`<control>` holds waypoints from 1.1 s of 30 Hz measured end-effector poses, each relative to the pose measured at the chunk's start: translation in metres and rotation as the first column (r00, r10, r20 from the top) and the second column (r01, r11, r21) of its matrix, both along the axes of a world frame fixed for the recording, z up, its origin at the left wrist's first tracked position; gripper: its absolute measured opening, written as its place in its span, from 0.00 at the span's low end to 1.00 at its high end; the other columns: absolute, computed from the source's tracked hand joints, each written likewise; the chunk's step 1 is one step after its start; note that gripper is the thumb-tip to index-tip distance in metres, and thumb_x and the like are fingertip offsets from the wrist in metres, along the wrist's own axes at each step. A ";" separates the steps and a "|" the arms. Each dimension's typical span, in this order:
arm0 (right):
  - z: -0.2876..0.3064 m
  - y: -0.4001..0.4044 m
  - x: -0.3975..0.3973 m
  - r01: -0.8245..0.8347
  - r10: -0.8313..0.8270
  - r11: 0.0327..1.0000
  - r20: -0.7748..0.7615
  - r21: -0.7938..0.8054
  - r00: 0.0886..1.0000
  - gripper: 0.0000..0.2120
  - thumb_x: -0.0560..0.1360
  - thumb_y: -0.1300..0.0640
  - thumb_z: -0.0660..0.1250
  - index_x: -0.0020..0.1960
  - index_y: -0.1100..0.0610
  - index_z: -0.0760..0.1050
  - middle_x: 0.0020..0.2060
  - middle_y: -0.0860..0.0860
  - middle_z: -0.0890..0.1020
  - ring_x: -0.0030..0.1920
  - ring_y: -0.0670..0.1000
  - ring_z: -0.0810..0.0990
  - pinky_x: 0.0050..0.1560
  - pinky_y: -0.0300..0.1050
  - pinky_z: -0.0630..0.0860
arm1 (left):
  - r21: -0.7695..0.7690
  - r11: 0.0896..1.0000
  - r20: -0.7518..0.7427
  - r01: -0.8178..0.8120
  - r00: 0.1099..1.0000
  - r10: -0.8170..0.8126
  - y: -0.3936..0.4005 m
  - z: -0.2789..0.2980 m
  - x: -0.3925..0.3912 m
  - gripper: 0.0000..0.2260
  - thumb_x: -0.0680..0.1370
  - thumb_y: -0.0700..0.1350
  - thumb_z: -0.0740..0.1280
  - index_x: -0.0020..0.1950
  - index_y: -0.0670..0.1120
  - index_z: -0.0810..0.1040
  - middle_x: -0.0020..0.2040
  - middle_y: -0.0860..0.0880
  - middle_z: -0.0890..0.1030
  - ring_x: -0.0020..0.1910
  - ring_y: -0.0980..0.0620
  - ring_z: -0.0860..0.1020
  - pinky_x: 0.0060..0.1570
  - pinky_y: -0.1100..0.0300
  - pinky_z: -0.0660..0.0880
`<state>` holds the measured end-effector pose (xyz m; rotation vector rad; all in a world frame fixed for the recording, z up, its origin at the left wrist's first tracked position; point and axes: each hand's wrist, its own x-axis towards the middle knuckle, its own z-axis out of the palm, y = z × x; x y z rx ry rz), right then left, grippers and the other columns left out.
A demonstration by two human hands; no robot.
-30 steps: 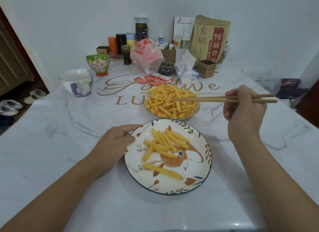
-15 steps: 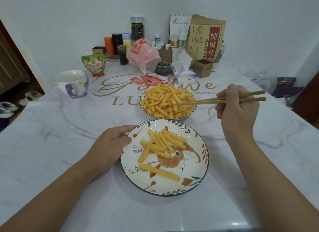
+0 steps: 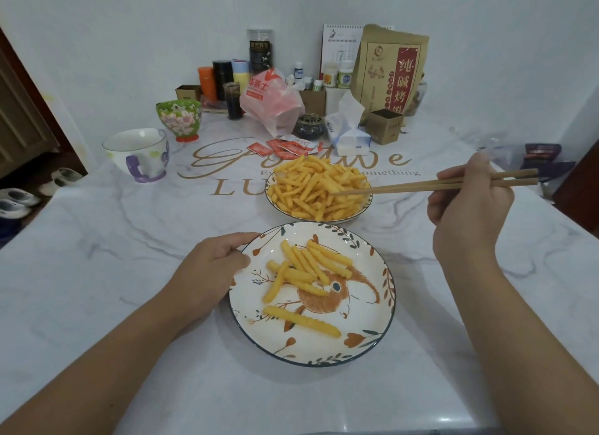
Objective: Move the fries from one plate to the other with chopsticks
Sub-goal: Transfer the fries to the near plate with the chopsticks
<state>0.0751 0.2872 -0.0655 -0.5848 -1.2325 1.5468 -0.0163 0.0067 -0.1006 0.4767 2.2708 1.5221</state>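
Observation:
A far plate (image 3: 364, 210) is heaped with yellow crinkle fries (image 3: 312, 186). In front of it sits a near plate (image 3: 366, 340) with a painted bird and several fries (image 3: 304, 269) on it. My right hand (image 3: 470, 204) grips a pair of wooden chopsticks (image 3: 421, 185); their tips reach into the right side of the far heap. Whether the tips pinch a fry I cannot tell. My left hand (image 3: 210, 272) rests at the near plate's left rim, with fingers curled over the edge.
A white mug (image 3: 139, 152) with a purple handle and a green flowered bowl (image 3: 180, 118) stand at the left. Red sauce packets (image 3: 285, 146), a tissue pack (image 3: 348, 133), a pink bag (image 3: 270, 102), jars and boxes crowd the back. The marble table's (image 3: 97, 240) left edge drops to the floor.
My right hand dipped the chopstick tips lower into the far heap of fries. The view shifted a little. My left hand stayed at the near plate's rim.

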 end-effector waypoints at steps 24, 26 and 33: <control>-0.003 -0.012 -0.002 -0.438 0.445 0.895 0.160 -0.082 0.881 0.26 0.85 0.54 0.60 0.28 0.55 0.77 0.23 0.54 0.70 0.24 0.50 0.64 0.24 0.41 0.57 | 0.022 0.999 -0.003 0.035 0.999 -0.035 -0.003 -0.006 -0.006 0.22 0.83 0.31 0.58 0.59 0.53 0.85 0.46 0.49 0.90 0.46 0.50 0.88 0.41 0.65 0.82; -0.007 -0.014 -0.004 -0.466 0.470 0.882 0.190 -0.066 0.862 0.26 0.85 0.54 0.60 0.28 0.56 0.77 0.25 0.54 0.70 0.24 0.50 0.64 0.24 0.40 0.57 | 0.024 0.999 0.007 0.027 1.000 -0.027 -0.003 -0.008 -0.007 0.23 0.83 0.31 0.58 0.59 0.54 0.85 0.47 0.48 0.90 0.49 0.46 0.88 0.48 0.57 0.84; -0.004 -0.010 -0.006 -0.423 0.425 0.905 0.112 -0.046 0.898 0.26 0.85 0.55 0.61 0.28 0.54 0.77 0.25 0.53 0.71 0.23 0.49 0.65 0.24 0.39 0.55 | 0.028 0.999 0.018 0.024 1.000 -0.025 -0.004 -0.012 -0.009 0.23 0.83 0.31 0.58 0.59 0.54 0.86 0.49 0.44 0.89 0.51 0.40 0.87 0.60 0.41 0.81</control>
